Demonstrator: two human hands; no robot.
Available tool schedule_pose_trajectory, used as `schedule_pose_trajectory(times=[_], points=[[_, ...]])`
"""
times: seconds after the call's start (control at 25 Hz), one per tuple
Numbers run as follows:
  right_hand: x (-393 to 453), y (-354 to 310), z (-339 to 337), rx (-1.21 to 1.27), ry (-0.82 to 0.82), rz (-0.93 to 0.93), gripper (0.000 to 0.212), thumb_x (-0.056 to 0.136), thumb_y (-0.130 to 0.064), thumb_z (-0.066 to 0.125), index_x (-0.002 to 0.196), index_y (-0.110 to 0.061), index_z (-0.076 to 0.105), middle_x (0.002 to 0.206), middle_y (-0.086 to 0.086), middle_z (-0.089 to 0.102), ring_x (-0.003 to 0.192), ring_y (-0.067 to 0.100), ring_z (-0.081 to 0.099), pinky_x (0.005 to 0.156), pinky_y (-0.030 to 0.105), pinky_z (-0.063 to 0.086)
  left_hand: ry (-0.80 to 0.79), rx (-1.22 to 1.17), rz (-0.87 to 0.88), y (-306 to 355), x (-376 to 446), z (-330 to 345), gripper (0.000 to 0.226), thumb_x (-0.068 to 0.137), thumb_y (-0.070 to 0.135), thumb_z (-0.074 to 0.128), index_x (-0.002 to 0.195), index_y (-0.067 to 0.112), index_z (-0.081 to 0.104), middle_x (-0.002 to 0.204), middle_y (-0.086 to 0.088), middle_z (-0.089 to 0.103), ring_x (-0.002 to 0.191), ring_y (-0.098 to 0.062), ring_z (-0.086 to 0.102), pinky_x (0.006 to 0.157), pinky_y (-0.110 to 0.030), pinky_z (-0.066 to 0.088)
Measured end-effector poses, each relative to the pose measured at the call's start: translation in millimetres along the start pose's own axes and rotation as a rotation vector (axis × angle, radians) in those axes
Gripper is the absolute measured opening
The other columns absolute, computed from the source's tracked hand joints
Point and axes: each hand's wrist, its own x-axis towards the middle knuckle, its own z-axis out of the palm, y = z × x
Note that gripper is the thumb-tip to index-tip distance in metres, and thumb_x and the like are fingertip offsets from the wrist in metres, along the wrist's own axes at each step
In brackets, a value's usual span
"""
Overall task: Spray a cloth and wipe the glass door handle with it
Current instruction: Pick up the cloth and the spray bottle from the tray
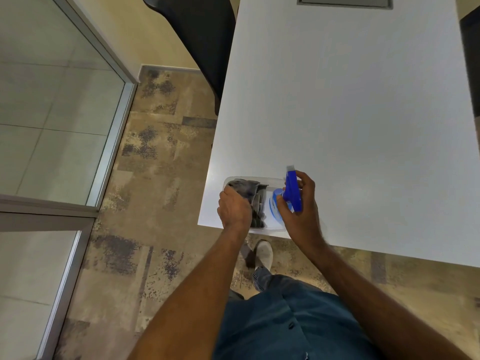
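Note:
A clear plastic bin [270,181] sits at the near left corner of the white table [350,100]. Inside it lie grey cloths [246,187] and a spray bottle [292,189] with a blue trigger head. My left hand [233,210] is in the bin's left side, fingers closed on a grey cloth. My right hand [301,203] grips the blue head of the spray bottle at the bin's right end. The glass door [52,113] with a metal frame stands at the left; its handle is not in view.
A black office chair [205,40] stands at the table's far left side. A grey inset panel [344,1] lies at the table's far end. Patterned brown carpet [161,178] covers the floor between door and table. My shoe [263,254] shows under the table edge.

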Motion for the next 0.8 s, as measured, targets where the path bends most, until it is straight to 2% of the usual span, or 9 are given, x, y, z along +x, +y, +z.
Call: schedule_pose_trajectory(times=[0.12, 0.28, 0.4, 0.56, 0.68, 0.8], points=[[1.2, 3.7, 0.5, -0.052, -0.021, 0.011, 0.065, 0.097, -0.018, 0.069, 0.151, -0.009, 0.036, 0.14, 0.007, 0.056, 0.106, 0.009, 0.063, 0.083, 0.001, 0.049, -0.016, 0.046, -0.019, 2.6, 3.3, 1.8, 0.053, 0.102, 0.023, 0.071, 0.147, 0.006, 0.048, 0.144, -0.015, 0.057, 0.127, -0.03, 0.06, 0.106, -0.037, 0.051], [2.6, 4.1, -1.3, -0.114, -0.045, -0.015, 0.055, 0.097, -0.017, 0.068, 0.146, -0.009, 0.043, 0.134, 0.013, 0.057, 0.1, -0.001, 0.062, 0.079, 0.001, 0.048, 0.006, 0.204, 0.074, -0.9, 1.3, 8.3, 0.047, 0.102, 0.027, 0.071, 0.143, 0.009, 0.055, 0.145, -0.014, 0.054, 0.125, -0.027, 0.057, 0.105, -0.034, 0.05], [4.1, 2.2, -4.7, -0.107, -0.06, -0.035, 0.053, 0.097, -0.013, 0.069, 0.143, -0.005, 0.046, 0.133, 0.014, 0.056, 0.103, -0.006, 0.061, 0.082, 0.001, 0.047, -0.026, 0.278, 0.131, -3.9, 0.4, 13.4, 0.052, 0.102, 0.029, 0.072, 0.146, 0.011, 0.052, 0.147, -0.014, 0.057, 0.128, -0.028, 0.058, 0.107, -0.037, 0.05], [8.2, -2.9, -7.9, -0.047, -0.073, -0.031, 0.051, 0.094, -0.013, 0.072, 0.138, -0.002, 0.048, 0.128, 0.008, 0.061, 0.103, 0.011, 0.066, 0.084, 0.006, 0.051, -0.113, 0.253, 0.159, -5.3, -1.6, 13.7, 0.06, 0.101, 0.029, 0.073, 0.149, 0.013, 0.041, 0.139, -0.015, 0.066, 0.12, -0.034, 0.069, 0.106, -0.045, 0.053], [13.4, -8.2, -11.3, -0.046, -0.1, -0.062, 0.049, 0.093, -0.02, 0.073, 0.133, -0.002, 0.051, 0.117, -0.005, 0.063, 0.096, 0.011, 0.07, 0.084, 0.01, 0.054, -0.104, 0.123, 0.212, -8.9, 1.6, 6.7, 0.053, 0.103, 0.028, 0.069, 0.147, 0.015, 0.042, 0.132, -0.012, 0.069, 0.113, -0.032, 0.071, 0.1, -0.044, 0.057], [17.4, -11.8, -14.1, -0.032, -0.109, -0.089, 0.041, 0.095, -0.025, 0.069, 0.128, -0.007, 0.053, 0.112, -0.007, 0.066, 0.085, 0.012, 0.07, 0.08, 0.012, 0.056, -0.182, -0.2, 0.195, -12.8, 4.5, -5.1, 0.045, 0.104, 0.034, 0.066, 0.142, 0.019, 0.046, 0.13, -0.008, 0.068, 0.109, -0.024, 0.068, 0.091, -0.032, 0.055]])
